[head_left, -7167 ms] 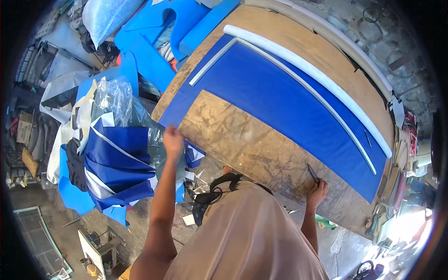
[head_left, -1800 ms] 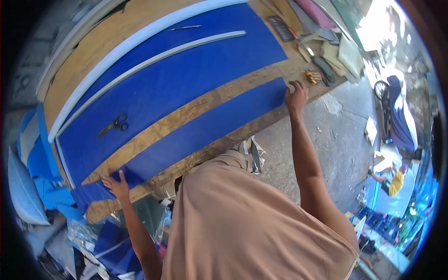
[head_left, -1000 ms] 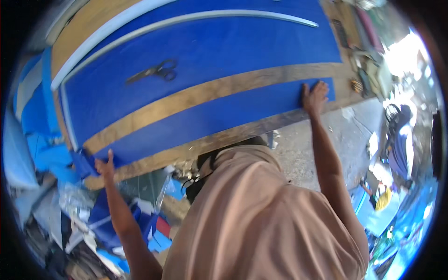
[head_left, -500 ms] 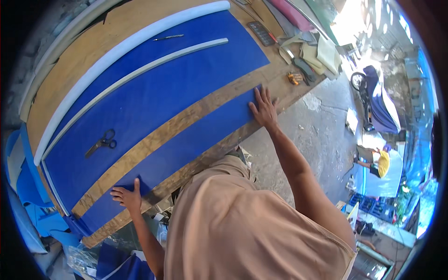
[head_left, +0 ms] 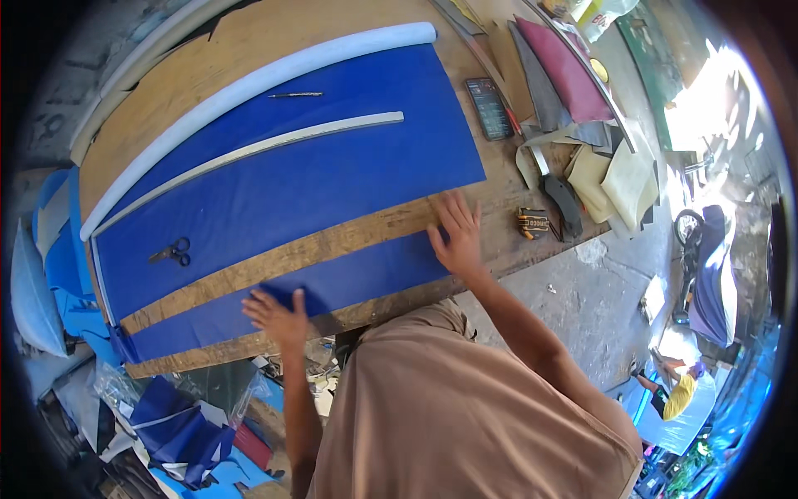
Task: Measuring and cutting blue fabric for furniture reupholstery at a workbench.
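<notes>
A long blue strip (head_left: 366, 270) lies along the front of the wooden table (head_left: 515, 258), folded at its left end. My left hand (head_left: 278, 320) is open over its middle-left part, fingers spread. My right hand (head_left: 457, 237), also open, rests at the strip's right end with fingertips toward the bare wood. Behind the strip, a larger blue sheet (head_left: 357, 166) carries black scissors (head_left: 170, 254), a long pale bar (head_left: 291, 137), a slim pen-like item (head_left: 295, 95) and a white roll (head_left: 274, 79) along its back edge.
At the table's right are a phone (head_left: 490, 108), a small orange-black item (head_left: 532, 223), a black-handled tool (head_left: 559, 200), pale scraps (head_left: 623, 175) and a pink piece (head_left: 565, 75). Fabric scraps (head_left: 166, 424) lie below-left. A covered motorbike (head_left: 711, 274) and a person in yellow (head_left: 677, 387) are at right.
Both my hands have stayed open on the strip; my left hand has slid rightward along it from the left end. The view has turned and shifted slightly.
</notes>
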